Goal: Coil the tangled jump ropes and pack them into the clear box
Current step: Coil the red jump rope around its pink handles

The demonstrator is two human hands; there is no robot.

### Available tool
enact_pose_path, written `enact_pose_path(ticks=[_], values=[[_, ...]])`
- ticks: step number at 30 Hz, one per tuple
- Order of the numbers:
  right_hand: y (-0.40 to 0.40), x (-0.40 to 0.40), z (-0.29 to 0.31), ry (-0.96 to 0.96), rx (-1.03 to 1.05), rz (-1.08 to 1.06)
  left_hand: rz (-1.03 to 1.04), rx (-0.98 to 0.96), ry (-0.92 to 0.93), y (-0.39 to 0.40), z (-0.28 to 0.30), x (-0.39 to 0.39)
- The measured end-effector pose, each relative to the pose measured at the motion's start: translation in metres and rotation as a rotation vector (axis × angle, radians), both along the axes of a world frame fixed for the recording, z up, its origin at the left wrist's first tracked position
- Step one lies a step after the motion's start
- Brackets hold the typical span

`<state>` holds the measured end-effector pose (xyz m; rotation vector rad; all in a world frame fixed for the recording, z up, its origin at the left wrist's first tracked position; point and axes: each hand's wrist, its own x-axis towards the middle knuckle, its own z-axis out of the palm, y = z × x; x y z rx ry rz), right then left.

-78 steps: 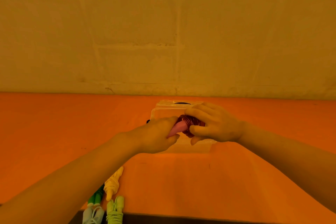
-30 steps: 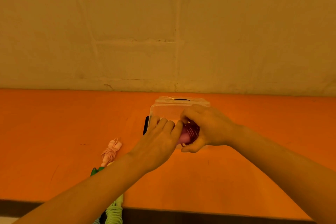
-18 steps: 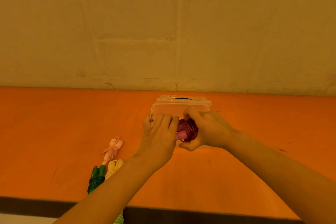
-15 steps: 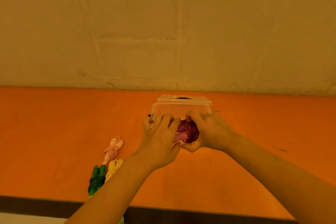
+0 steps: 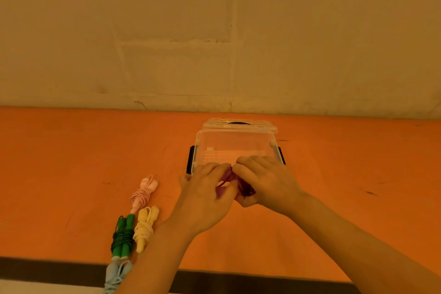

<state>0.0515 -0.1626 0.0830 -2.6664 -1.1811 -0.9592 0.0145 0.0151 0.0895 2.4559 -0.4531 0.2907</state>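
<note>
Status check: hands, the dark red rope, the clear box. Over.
Left hand and right hand both grip dark red coiled jump rope before clear plastic box. Box open, nothing visible inside. Nothing blocking.

The orange table (image 5: 71,162) carries a clear box (image 5: 235,148) near its back edge and 4 coiled ropes: pink (image 5: 143,193), yellow (image 5: 144,227), green (image 5: 123,237), and blue (image 5: 117,274) at the front edge.

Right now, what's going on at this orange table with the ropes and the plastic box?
A person is bundling a dark red jump rope, gripping it with both the left hand and the right hand just in front of the clear box. The box sits open with nothing visible inside, its lid lying behind it. Four coiled ropes wait at the left: pink, yellow, green and a light blue one at the table edge.
</note>
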Motion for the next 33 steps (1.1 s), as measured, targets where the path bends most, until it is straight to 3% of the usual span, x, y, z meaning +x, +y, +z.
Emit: enact_pose_path(ticks=[6,19,25,33], values=[[0.007,-0.007,-0.019,0.212,0.118,0.006,-0.054,-0.144,0.133,0.001,-0.023,0.005],[-0.002,-0.007,-0.036,0.386,0.192,-0.068,-0.167,-0.364,0.438,-0.006,-0.047,0.021],[0.002,-0.006,-0.038,0.456,0.184,-0.087,-0.116,-0.354,0.352,-0.007,-0.048,0.025],[0.011,-0.012,-0.036,0.493,0.166,-0.09,-0.053,-0.119,0.26,-0.009,-0.045,0.024]])
